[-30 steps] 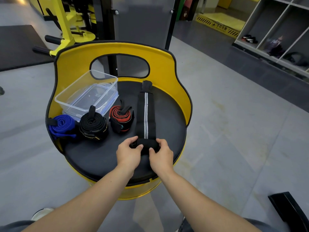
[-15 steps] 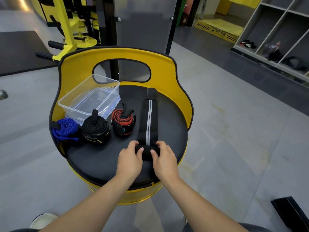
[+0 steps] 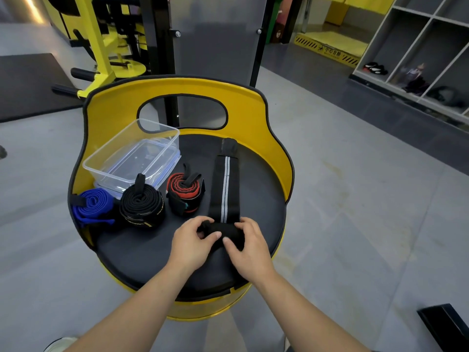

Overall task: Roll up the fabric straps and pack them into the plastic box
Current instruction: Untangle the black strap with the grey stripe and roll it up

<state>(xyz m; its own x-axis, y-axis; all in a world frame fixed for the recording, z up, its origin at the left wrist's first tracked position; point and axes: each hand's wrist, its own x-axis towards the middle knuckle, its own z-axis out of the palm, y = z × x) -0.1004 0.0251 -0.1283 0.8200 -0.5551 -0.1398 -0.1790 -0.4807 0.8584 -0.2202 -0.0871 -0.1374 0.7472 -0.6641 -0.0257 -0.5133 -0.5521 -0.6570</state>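
Your left hand (image 3: 193, 240) and right hand (image 3: 250, 246) both sit at the near end of the black strap with the white stripe (image 3: 224, 189). Each hand curls its fingers and thumb round the rolled portion of that strap, the left at the roll's left end and the right at its right end, thumbs nearly meeting over the middle. The unrolled length lies flat on the black padded worktop (image 3: 256, 199) and runs away from you, its far tab end reaching close to the yellow back panel (image 3: 182, 97).

Three straps stand rolled to the left of your hands. The red and black roll (image 3: 185, 193) sits just beside the flat strap, apart from it. The black roll (image 3: 142, 205) sits to its left, near it. The blue roll (image 3: 92, 207) lies furthest left, at the edge of the worktop, more loosely wound, with a loose end trailing toward you.

The clear plastic box (image 3: 132, 154) stands behind the blue and black rolls, at the left rear of the worktop, close to the yellow panel. It is open at the top and holds no straps. It rests on what appears to be its lid (image 3: 162, 181), which has blue edging.

The worktop is the seat of a round yellow stool-like unit on a grey floor (image 3: 368, 224).
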